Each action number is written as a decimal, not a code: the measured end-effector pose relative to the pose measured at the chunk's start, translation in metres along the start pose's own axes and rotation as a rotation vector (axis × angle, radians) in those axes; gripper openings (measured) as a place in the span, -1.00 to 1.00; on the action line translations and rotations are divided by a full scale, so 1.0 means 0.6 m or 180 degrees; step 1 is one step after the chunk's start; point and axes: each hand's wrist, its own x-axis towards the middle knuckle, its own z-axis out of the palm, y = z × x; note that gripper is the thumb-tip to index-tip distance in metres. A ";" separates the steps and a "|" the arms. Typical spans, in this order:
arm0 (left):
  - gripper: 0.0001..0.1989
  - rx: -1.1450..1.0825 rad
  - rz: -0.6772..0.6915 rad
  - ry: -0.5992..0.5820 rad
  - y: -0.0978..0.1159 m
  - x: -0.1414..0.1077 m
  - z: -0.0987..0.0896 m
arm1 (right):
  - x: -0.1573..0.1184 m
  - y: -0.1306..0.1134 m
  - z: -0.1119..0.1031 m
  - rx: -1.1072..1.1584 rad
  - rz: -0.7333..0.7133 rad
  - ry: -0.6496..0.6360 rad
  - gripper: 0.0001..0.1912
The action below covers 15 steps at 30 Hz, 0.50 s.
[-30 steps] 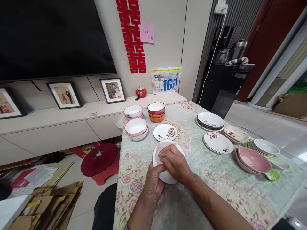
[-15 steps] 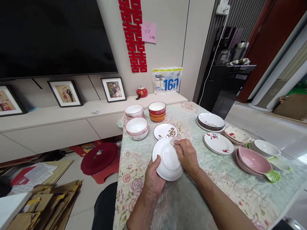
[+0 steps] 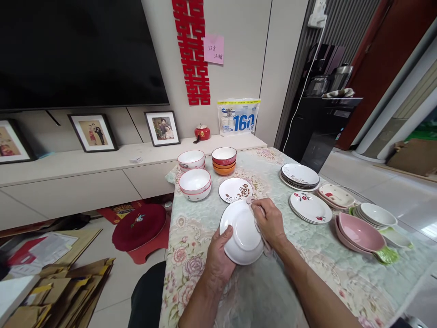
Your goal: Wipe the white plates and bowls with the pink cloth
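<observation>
A white plate (image 3: 241, 233) is tilted above the table with its underside toward me. My left hand (image 3: 220, 253) grips its lower left rim, thumb lying over the underside. At its upper right edge, my right hand (image 3: 269, 222) is closed on a pale cloth (image 3: 251, 200) that touches the rim; part of the cloth hangs behind the plate. Just beyond lies a white plate with brown flowers (image 3: 235, 189). The cloth is mostly hidden by my fingers.
Stacked bowls (image 3: 194, 183) and orange bowls (image 3: 224, 167) stand at the back left. On the right are flowered plates (image 3: 310, 207), dark-rimmed plates (image 3: 299, 175), pink leaf-handled dishes (image 3: 361, 231) and white bowls (image 3: 378, 214). A red stool (image 3: 139, 232) is left of the table.
The held plate has shifted slightly right and toward me. My right hand remains at its upper right edge, with more of the cloth showing along the rim.
</observation>
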 end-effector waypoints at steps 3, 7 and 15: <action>-0.43 -0.0125 0.0130 0.0153 0.003 0.003 -0.004 | -0.003 0.016 -0.002 -0.0173 0.0380 -0.0286 -0.84; -0.42 -0.0116 0.0217 0.0183 0.006 0.008 -0.005 | -0.011 0.012 0.002 -0.0318 0.0476 -0.0428 -0.82; -0.44 0.0159 -0.0043 -0.0376 -0.007 -0.011 0.007 | -0.001 -0.009 -0.017 -0.0015 -0.0474 0.0123 -0.85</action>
